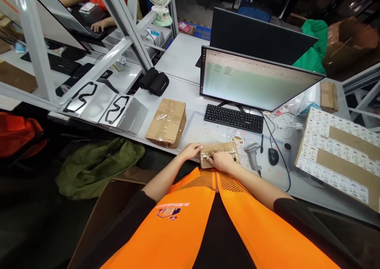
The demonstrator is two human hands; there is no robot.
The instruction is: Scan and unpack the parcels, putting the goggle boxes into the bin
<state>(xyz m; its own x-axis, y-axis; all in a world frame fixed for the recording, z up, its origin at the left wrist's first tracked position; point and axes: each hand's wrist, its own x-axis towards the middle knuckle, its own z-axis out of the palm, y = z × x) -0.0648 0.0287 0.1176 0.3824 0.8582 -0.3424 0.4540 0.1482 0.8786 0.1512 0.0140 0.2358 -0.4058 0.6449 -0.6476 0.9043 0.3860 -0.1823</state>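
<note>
**At the near edge of the desk (190, 90): small taped parcel (220, 146) under both hands**

Long axis runs roughly left-right, along the near edge, close to the torso. Left hand (192, 151) is on the parcel's left end; fingers touch it, can't tell if they pinch. Right hand (222, 161) is over the top, fingers curled round a small slim item (208, 157), too small to identify. Both hands equally near. Room: clear strip on the far side up to the keyboard (233, 117). Tight right: scanner (253, 155) just beside. Larger package (166, 121) sits left.
</note>
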